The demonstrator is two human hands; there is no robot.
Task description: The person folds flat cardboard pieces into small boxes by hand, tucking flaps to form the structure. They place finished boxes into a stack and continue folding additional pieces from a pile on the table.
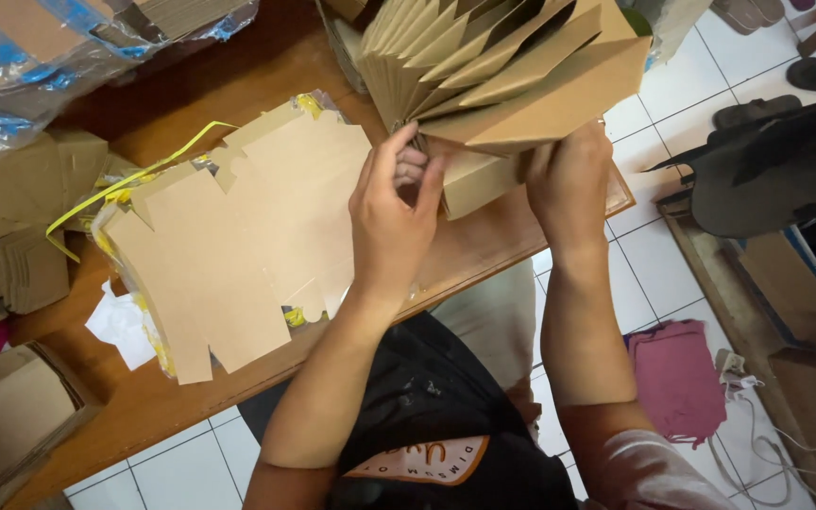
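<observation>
both hands (pixel 484 189) pinching fanned stack of folded cartons (pixel 512 66); flat carton blanks (pixel 238 236) unfolded on table (pixel 229 76).

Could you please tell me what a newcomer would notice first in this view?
The fanned stack of folded brown cardboard pieces at top centre, held from below by the left hand and right hand. Left of them, a pile of flat die-cut cardboard blanks lies on the wooden table.
</observation>
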